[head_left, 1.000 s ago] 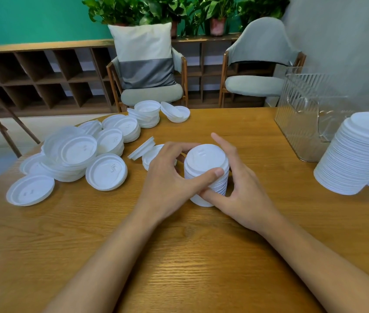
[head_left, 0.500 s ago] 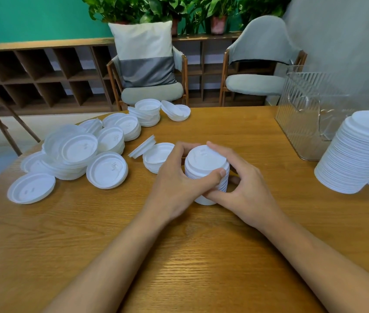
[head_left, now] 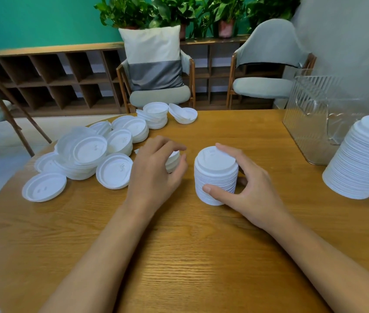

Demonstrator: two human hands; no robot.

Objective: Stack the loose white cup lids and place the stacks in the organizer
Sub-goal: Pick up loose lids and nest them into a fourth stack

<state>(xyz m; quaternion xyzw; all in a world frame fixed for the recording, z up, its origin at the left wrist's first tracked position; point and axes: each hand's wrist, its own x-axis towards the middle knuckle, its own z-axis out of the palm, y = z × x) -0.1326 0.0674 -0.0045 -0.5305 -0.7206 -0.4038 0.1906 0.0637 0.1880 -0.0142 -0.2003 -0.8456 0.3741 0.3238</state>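
A round wooden table (head_left: 179, 256) is covered on its left side by loose lids (head_left: 84, 154), some nested in low piles and some lying singly. A clear ribbed organizer (head_left: 314, 123) is stood at the far right edge. A tall stack (head_left: 359, 163) is positioned on the near side of it, leaning slightly. Beyond the table, a cushion (head_left: 154, 57) is propped on a chair before a low shelf unit.

The short stack (head_left: 215, 175) is stood upright near the table centre, well apart from the organizer. It is gripped by the right hand (head_left: 253, 188): the thumb is pressed low on the near side and the fingers are curled round the far side and top rim.

The left hand (head_left: 154, 175) is held just beside the short stack without touching it. Its fingers are curled over a small pile (head_left: 173, 162) of lids. That pile is largely hidden, so it cannot be told whether it is gripped.
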